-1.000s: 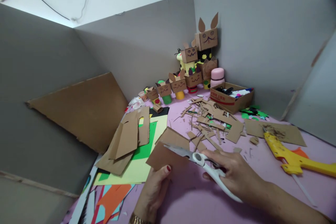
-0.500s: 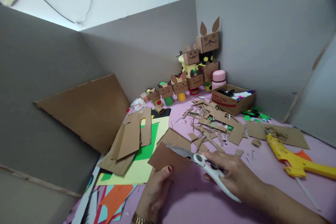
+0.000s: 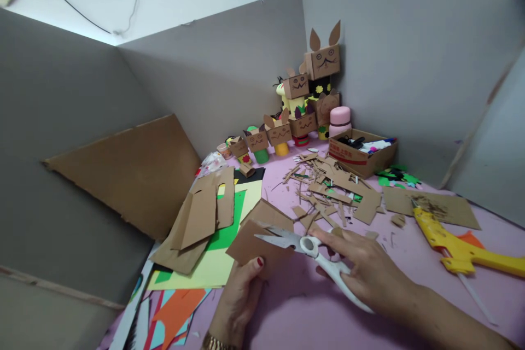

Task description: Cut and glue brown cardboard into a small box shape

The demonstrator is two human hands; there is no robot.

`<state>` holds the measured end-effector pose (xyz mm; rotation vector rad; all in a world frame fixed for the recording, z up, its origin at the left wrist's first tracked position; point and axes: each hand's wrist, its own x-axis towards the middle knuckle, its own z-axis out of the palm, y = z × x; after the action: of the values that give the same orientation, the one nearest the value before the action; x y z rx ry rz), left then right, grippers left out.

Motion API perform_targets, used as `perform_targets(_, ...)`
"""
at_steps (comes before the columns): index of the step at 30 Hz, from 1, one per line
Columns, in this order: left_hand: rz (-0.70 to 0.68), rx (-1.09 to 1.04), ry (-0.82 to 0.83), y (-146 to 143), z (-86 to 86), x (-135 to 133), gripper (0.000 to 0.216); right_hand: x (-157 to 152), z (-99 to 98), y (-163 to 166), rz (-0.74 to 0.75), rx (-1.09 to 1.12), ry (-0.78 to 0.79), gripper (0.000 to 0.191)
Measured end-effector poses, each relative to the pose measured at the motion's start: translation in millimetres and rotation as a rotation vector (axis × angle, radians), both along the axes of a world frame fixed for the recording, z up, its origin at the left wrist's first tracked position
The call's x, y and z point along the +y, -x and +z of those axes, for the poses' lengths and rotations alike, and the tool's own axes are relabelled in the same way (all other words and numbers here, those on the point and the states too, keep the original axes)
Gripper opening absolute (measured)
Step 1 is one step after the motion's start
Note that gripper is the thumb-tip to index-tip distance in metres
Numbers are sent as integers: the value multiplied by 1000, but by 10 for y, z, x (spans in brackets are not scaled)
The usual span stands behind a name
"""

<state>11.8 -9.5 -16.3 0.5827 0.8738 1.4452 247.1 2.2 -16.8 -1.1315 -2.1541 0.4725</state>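
My left hand (image 3: 243, 291) grips a brown cardboard piece (image 3: 246, 249) near its lower edge, thumb on top. White-handled scissors (image 3: 334, 268) are in my right hand (image 3: 363, 262), fingers through and around the handles. Their blades are parted and point left across the cardboard's upper right part. Another cardboard piece (image 3: 268, 210) lies on the table just behind the held one. Whether the blades touch the cardboard, I cannot tell.
Cardboard scraps (image 3: 332, 188) are heaped behind my right hand. A yellow glue gun (image 3: 455, 246) lies at the right. Cardboard animal figures (image 3: 281, 134) stand at the back beside a box of markers (image 3: 361, 156). Cardboard sheets (image 3: 200, 219) and coloured paper (image 3: 180, 311) lie left.
The scissor blades, nearly closed along the cardboard before, are now spread apart. My hands and the cardboard have hardly moved; the whole view has shifted slightly.
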Motion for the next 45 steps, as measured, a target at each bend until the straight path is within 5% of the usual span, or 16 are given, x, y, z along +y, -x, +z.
perform_targets(4,21,-57,0,-8,18,15,42,-3,60,10,53,9,147,49)
perform_targets(9,144,-155,-13,65,29,28,49,24,79,8,7,-16,233,59)
perform_targets(17,99,-93,-58,91,16,21,41,43,92,-3,86,86,328,66)
perform_targets(31,-200,199,-45,-123,46,-37,52,-30,84,-3,86,79,175,61)
perform_targets(45,-208,138,-16,-167,-17,-72,66,-7,43,-19,72,83,102,59)
